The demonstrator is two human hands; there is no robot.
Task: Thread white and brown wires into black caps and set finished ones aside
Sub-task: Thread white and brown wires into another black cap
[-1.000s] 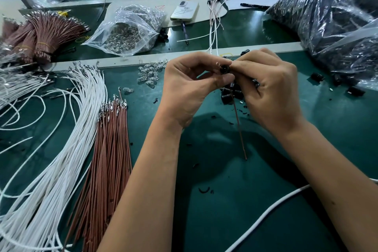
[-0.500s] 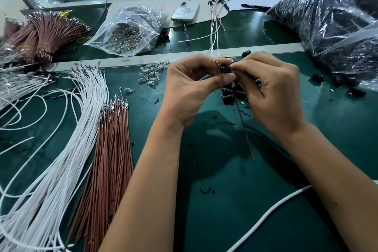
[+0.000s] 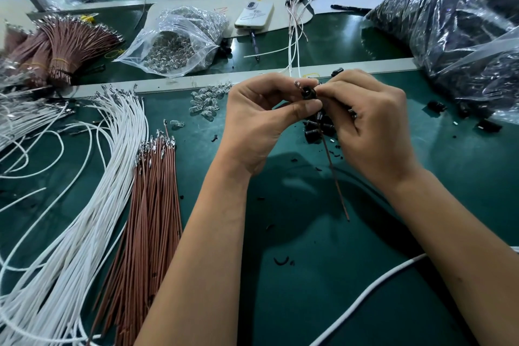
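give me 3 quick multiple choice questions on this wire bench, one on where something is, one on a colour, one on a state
1. Where does the loose brown wire bundle lie?
A. right of the white wires
B. inside the clear bag
C. under the phone

2. What colour is the wire hanging below the hands?
A. white
B. brown
C. yellow

3. What is the left hand doing?
A. lying flat on the mat
B. pinching the black cap
C. lifting the phone

Answers:
1 A, the brown bundle sits on the green mat just right of the white fan.
2 B, a single brown strand trails down from the cap past the right hand.
3 B, thumb and forefinger close on the cap, which the right hand's fingertips also meet.
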